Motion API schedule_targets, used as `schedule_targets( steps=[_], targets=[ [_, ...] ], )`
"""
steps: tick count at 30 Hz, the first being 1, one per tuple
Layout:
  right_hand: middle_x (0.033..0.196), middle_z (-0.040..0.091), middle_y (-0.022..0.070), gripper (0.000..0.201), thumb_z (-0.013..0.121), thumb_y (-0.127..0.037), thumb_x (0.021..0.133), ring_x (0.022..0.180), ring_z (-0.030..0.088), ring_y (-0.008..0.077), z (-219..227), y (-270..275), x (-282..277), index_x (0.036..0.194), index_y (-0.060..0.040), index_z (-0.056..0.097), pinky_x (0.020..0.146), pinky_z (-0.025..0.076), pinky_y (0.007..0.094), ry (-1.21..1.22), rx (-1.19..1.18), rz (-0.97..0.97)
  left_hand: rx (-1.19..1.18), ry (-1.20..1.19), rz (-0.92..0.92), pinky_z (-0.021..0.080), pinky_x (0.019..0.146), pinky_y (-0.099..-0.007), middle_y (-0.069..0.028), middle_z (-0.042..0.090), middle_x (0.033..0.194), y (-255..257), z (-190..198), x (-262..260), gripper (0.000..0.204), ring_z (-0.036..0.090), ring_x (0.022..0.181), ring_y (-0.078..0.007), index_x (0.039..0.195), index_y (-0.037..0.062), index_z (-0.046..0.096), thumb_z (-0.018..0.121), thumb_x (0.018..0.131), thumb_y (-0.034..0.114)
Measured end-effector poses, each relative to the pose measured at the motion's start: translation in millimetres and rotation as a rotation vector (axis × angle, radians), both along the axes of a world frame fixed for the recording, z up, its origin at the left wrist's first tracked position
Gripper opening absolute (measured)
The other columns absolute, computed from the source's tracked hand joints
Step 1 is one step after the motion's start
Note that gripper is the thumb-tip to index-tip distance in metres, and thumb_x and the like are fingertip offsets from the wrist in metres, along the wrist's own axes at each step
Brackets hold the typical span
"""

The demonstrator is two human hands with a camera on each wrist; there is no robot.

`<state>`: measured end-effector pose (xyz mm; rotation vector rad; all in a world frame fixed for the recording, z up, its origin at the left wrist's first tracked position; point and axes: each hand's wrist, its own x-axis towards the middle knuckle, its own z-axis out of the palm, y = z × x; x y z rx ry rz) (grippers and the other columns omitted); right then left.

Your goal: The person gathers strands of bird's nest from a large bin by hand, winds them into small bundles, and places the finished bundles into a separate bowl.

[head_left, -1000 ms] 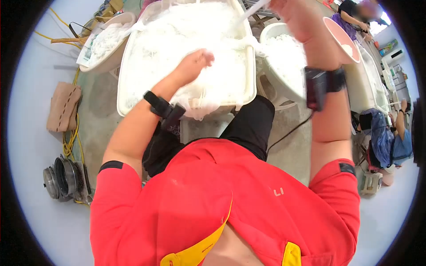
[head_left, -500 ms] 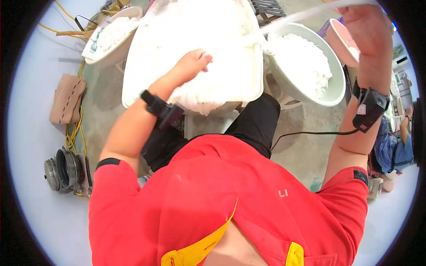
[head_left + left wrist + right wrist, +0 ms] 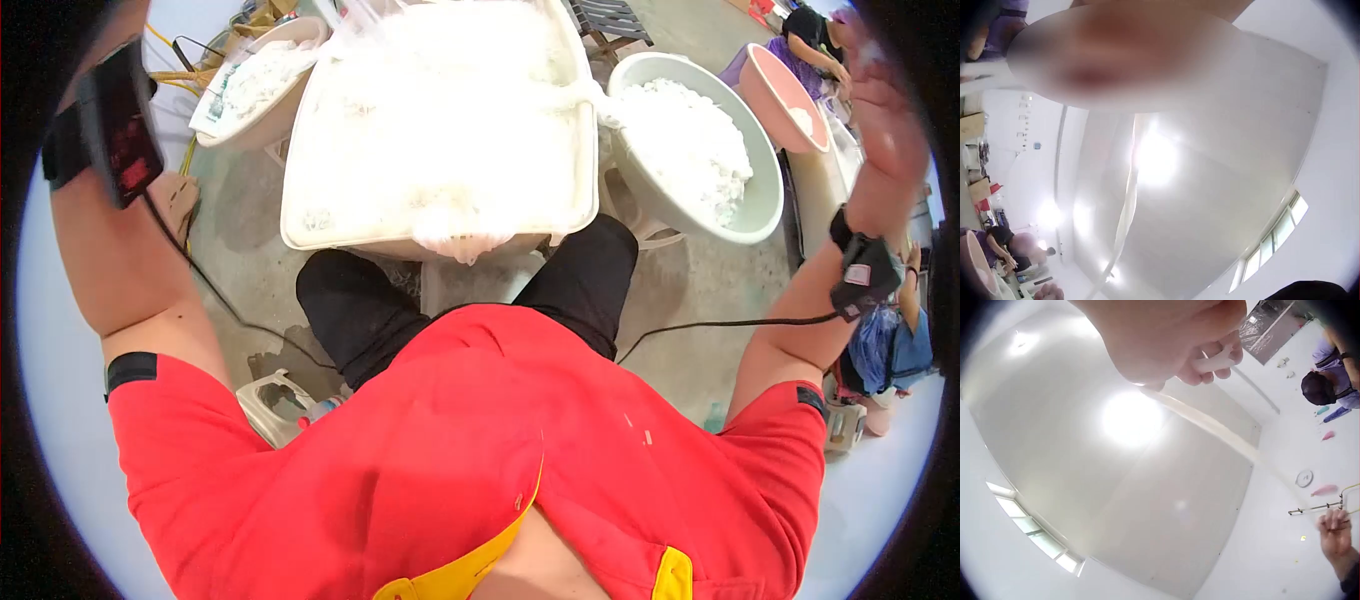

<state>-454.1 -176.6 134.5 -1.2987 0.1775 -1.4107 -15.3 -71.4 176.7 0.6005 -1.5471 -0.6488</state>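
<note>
A long white strand stretches between the two raised hands. My right hand curls its fingers round one end, and in the head view this hand is blurred at the far right. At the strand's other end, my left hand grips it with bent fingers. The left wrist view has that hand as a close blur, the strand hanging from it; the head view cuts it off beyond the forearm. Below, between the arms, stands a large white tub full of bright white material.
A pale green basin of white pieces stands right of the tub, a pink basin beyond it. Another basin is at the left. A stool stands low at the left. Another person is at the upper right.
My left hand has left its place over the tub, and that arm is now raised at the far left. My right arm has swung outward to the right.
</note>
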Motion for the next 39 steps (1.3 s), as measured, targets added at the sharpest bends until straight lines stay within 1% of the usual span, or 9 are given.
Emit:
schedule_targets(
  steps=[3,5,12,15,17,21,28,33,39],
  targets=[
    [0.103,0.060,0.0121,0.071,0.018,-0.058,0.092,0.100,0.056,0.0259,-45,-11,23,0.109,-0.0007,0.055,0.094,0.044,0.0374,-0.029,0.109,0.407,0.142,-0.073,-0.007,0.043,0.067,-0.0292,-0.0023,0.048,0.065,-19,-26,43,0.015,0.048,0.064,-0.0144,0.075,0.0047,0.050,0.042,0.087,0.008],
    [0.081,0.064,0.0086,0.034,0.046,-0.027,0.095,0.081,0.060,0.0178,-93,8,57,0.100,0.0043,0.059,0.071,0.050,0.0277,0.023,-0.051,-0.049,0.313,-0.190,-0.074,0.042,0.070,-0.0303,-0.0046,0.050,0.068,-45,-83,79,0.014,0.049,0.068,-0.0169,0.074,0.0025,0.053,0.043,0.084,0.004],
    [0.086,0.066,0.0069,0.024,0.056,-0.017,0.084,0.078,0.057,0.0089,-232,12,139,0.098,-0.0005,0.066,0.072,0.045,0.0257,0.608,0.203,-0.185,0.688,-0.558,0.501,0.040,0.091,-0.0314,-0.0136,0.054,0.113,-17,-333,5,0.035,0.050,0.105,-0.0241,0.111,-0.0016,0.054,0.046,0.078,0.006],
    [0.090,0.065,0.0155,0.023,0.065,-0.024,0.079,0.084,0.062,0.0314,-254,39,170,0.089,-0.0033,0.066,0.073,0.048,0.0342,0.963,-0.231,-0.441,0.545,-0.503,0.399,0.044,0.087,-0.0331,-0.0163,0.061,0.103,16,-321,-67,0.040,0.057,0.096,-0.0254,0.106,-0.0026,0.056,0.040,0.070,-0.001],
    [0.094,0.065,0.0137,0.019,0.066,-0.022,0.077,0.088,0.061,0.0309,-265,47,183,0.086,-0.0047,0.067,0.077,0.048,0.0361,0.928,-0.423,-0.479,0.684,-0.472,0.013,0.047,0.081,-0.0316,-0.0124,0.063,0.095,39,-302,-109,0.043,0.061,0.082,-0.0214,0.110,-0.0019,0.055,0.038,0.071,-0.001],
    [0.094,0.066,0.0113,0.018,0.064,-0.021,0.080,0.094,0.061,0.0261,-259,65,190,0.087,-0.0052,0.067,0.079,0.048,0.0378,0.821,-0.482,-0.528,0.872,-0.166,0.085,0.046,0.078,-0.0310,-0.0092,0.057,0.108,48,-311,-139,0.052,0.058,0.087,-0.0198,0.128,0.0025,0.039,0.039,0.075,0.000],
    [0.081,0.065,0.0074,0.040,0.049,-0.032,0.093,0.076,0.058,0.0144,-237,86,188,0.092,0.0037,0.066,0.065,0.046,0.0267,0.462,0.474,0.139,0.977,0.620,-0.310,0.039,0.062,-0.0223,0.0022,0.050,0.093,37,-308,-129,0.027,0.049,0.080,-0.0095,0.115,0.0114,0.049,0.050,0.089,0.019],
    [0.084,0.064,0.0076,0.041,0.048,-0.031,0.094,0.068,0.053,0.0099,-253,79,187,0.101,0.0062,0.062,0.058,0.042,0.0220,0.392,0.516,0.158,0.916,0.371,-0.032,0.026,0.047,-0.0185,0.0062,0.039,0.070,36,-320,-141,0.017,0.031,0.053,-0.0044,0.097,0.0121,0.050,0.044,0.094,0.028],
    [0.079,0.061,0.0055,0.042,0.046,-0.031,0.095,0.055,0.051,0.0096,-262,76,186,0.110,0.0070,0.057,0.052,0.040,0.0196,0.146,0.638,0.274,1.112,0.706,-0.637,0.022,0.044,-0.0174,0.0066,0.033,0.064,47,-301,-133,0.020,0.028,0.052,-0.0032,0.080,0.0117,0.047,0.045,0.094,0.027]
  ],
)
